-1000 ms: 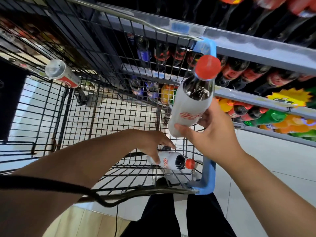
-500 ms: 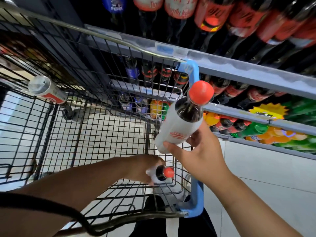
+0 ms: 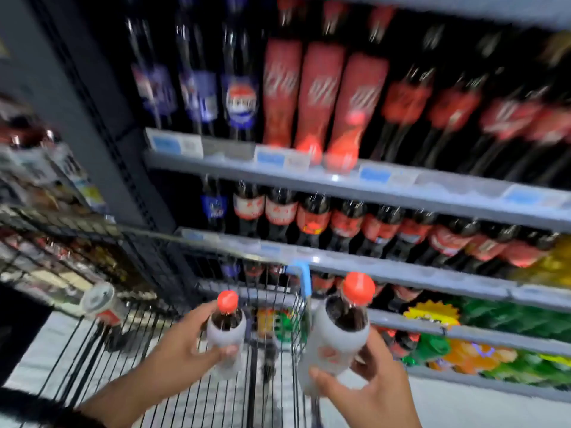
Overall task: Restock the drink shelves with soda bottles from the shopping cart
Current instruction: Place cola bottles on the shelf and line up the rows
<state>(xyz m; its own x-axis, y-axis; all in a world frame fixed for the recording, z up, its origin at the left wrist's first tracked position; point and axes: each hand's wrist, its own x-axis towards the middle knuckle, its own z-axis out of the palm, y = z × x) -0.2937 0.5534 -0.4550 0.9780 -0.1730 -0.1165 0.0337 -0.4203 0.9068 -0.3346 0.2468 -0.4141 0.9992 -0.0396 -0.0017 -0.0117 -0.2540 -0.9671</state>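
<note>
My left hand grips a small white-labelled soda bottle with a red cap, held upright above the wire shopping cart. My right hand holds a larger bottle of the same kind, also upright, over the cart's right corner. Ahead stand the drink shelves, packed with dark cola bottles with red and blue labels. The whole view is blurred by motion.
A can lies on the cart's left rim. Green and orange bottles fill the lower right shelves. A blue corner guard marks the cart's far corner. Another shelf unit stands at the left.
My left hand has lifted the small bottle out of the cart and turned it upright. The view has swung upward toward the shelves; the right hand still holds its bottle.
</note>
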